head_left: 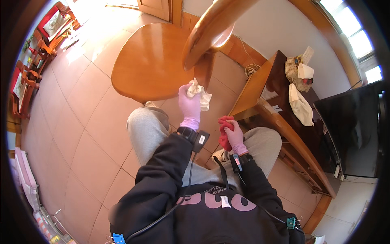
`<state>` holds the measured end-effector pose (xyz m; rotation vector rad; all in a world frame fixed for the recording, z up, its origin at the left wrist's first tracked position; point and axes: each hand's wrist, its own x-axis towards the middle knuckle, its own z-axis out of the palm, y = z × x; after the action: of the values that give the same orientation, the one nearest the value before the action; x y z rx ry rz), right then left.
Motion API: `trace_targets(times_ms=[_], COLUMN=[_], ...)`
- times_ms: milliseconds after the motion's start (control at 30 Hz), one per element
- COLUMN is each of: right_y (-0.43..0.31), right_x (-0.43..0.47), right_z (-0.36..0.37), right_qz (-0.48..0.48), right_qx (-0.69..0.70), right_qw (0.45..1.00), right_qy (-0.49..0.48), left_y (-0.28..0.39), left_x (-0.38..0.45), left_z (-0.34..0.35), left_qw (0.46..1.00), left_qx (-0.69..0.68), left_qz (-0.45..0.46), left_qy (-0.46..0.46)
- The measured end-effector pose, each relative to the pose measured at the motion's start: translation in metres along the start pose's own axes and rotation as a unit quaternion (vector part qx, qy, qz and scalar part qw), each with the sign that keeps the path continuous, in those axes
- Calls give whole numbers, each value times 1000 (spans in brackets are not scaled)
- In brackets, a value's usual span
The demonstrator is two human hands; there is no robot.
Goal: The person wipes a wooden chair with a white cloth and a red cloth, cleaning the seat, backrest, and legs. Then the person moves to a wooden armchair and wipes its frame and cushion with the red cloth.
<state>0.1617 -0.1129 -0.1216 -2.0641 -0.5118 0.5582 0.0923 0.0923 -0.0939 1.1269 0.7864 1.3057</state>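
Both hands wear thin pink gloves. My left hand (189, 105) grips a crumpled white cloth or tissue (201, 95), in front of the near edge of a glossy, varnished wooden surface with rounded corners (149, 61). Whether that surface is a seat or a low table, I cannot tell. A thick curved wooden piece (201, 39) rises beside it, close to the camera. Lower and to the right, over my right knee, my right hand (236, 136) holds a bunched red cloth (225, 132). Neither cloth touches the wood, as far as the view shows.
On the right stands a dark-topped wooden cabinet (274, 76) with a curved front edge, carrying a cream cloth bag (300, 105) and a television (350, 131). A coiled cable (251, 70) lies by the wall. Wooden chairs with red cushions (53, 24) line the far left.
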Motion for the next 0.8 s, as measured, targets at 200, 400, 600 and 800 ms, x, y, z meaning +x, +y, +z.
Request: trace_targets(times_ms=[200,400,600,800], right_y=[-10,-13,-17,-15], right_x=[-4,-1,2,0], right_z=[-8,-9,-8,-15], right_qz=[6,-22,-52,-33], right_qx=[-11,0,30,66], right_qw=[1000,1000,998,997], right_qy=[-11,12,21,28], left_y=[-7,49,44,-6], left_x=[-14,10,15,6], left_z=[-30,3,33,-43], left_qw=[964,998,989,963], left_qx=[125,35,125,157], left_qz=[-233,-36,70,-217], left_qy=[-28,35,39,11])
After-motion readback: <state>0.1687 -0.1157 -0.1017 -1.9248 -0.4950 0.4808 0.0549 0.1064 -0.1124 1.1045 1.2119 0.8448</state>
